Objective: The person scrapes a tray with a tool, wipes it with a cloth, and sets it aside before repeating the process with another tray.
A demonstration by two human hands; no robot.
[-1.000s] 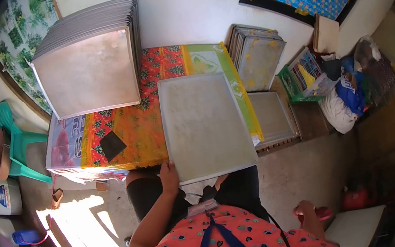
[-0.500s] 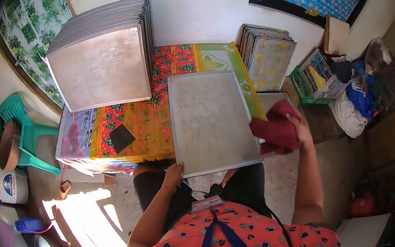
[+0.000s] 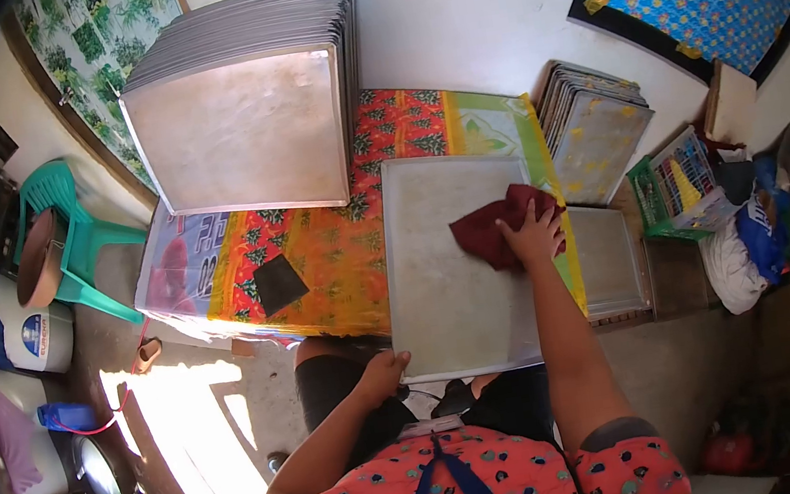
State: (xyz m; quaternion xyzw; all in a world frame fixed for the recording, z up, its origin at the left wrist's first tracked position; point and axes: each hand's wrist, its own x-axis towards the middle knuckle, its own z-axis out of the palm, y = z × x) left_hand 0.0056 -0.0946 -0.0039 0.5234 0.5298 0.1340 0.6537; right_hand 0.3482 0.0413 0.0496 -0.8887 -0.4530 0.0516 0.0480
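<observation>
A flat metal baking tray [image 3: 454, 309] lies in front of me, its near edge reaching over the table's front side above my lap. My left hand [image 3: 385, 376] is closed on the tray's near left corner. On the right half of the tray is a bunched maroon cloth [image 3: 486, 236]. My right hand [image 3: 535, 235] presses it down against the metal, fingers spread over the fabric. A dark square pad [image 3: 280, 283] rests on the tablecloth to the left of the tray.
A tall stack of trays [image 3: 238, 138] leans at the back left of the patterned table [image 3: 336, 296]. Smaller stained trays [image 3: 602, 142] lean at the right, near another tray [image 3: 609, 262] and a green crate [image 3: 651, 201]. A green chair [image 3: 78, 251] stands at left.
My right hand has brought the maroon cloth from beyond the tray's right edge onto its surface. My left hand still grips the near left corner. The view has shifted.
</observation>
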